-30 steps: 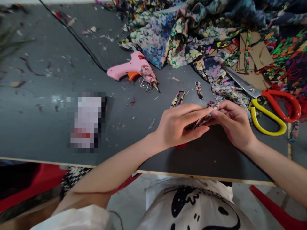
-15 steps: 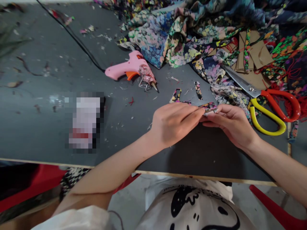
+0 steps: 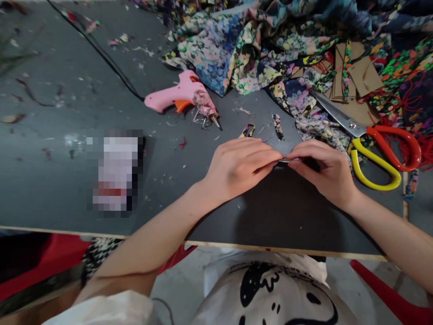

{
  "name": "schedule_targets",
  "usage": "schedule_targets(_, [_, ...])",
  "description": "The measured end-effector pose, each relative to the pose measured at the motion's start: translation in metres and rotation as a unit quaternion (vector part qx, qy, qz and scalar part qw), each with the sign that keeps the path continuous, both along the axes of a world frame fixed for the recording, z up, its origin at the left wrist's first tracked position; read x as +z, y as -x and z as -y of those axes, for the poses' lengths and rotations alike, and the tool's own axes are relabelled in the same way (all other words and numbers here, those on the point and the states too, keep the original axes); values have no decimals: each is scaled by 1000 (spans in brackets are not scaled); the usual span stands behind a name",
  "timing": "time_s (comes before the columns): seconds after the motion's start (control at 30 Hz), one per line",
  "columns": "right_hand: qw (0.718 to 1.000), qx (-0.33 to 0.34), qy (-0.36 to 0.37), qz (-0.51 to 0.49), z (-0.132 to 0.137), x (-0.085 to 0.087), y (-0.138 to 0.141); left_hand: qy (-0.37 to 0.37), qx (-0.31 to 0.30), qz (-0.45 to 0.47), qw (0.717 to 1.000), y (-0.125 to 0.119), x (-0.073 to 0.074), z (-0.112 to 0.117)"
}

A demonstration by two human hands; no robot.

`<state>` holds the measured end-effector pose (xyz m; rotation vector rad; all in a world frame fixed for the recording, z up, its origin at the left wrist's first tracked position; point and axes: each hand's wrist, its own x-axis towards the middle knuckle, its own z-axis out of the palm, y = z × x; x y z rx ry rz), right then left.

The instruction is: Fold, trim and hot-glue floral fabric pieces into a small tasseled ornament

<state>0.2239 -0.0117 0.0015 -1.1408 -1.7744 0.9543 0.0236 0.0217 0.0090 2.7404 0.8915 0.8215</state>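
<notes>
My left hand [image 3: 241, 166] and my right hand [image 3: 323, 170] meet over the front part of the table. Between their fingertips they pinch a small, thin floral fabric piece [image 3: 286, 160], seen almost edge-on. Most of it is hidden by the fingers. Just behind my left hand lies a folded loop of floral fabric strip [image 3: 249, 130], partly covered by that hand. A short floral fabric scrap [image 3: 278, 127] rests on the table beyond the gap between the hands.
A pink glue gun [image 3: 179, 95] with a black cord lies behind my left hand. Scissors [image 3: 375, 179] with red and yellow handles are at right, near cardboard pieces [image 3: 343, 85] and red thread. Floral cloth [image 3: 216, 54] is heaped behind. A blurred-out phone-like object [image 3: 117, 169] lies left.
The fabric piece has turned edge-on, and its patterned face no longer shows. My right hand has curled its fingers over the top of it. Both hands stay close together.
</notes>
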Motion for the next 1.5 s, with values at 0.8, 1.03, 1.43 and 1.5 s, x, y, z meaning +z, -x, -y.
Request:
schedule_targets(0.8, [996, -2, 84, -28, 1, -1, -4, 96, 12, 52, 994, 4, -2, -3])
schedule_targets(1.03, [990, -17, 102, -93, 12, 1, 2, 124, -3, 73, 990, 2, 19, 4])
schedule_targets(1.43, [997, -19, 53, -53, 9, -1, 1, 189, 354, -239, 884, 146, -12, -112])
schedule_targets(1.5, [998, -20, 44, -46, 9, 0, 1, 194, 348, -225, 889, 144, -4, -108])
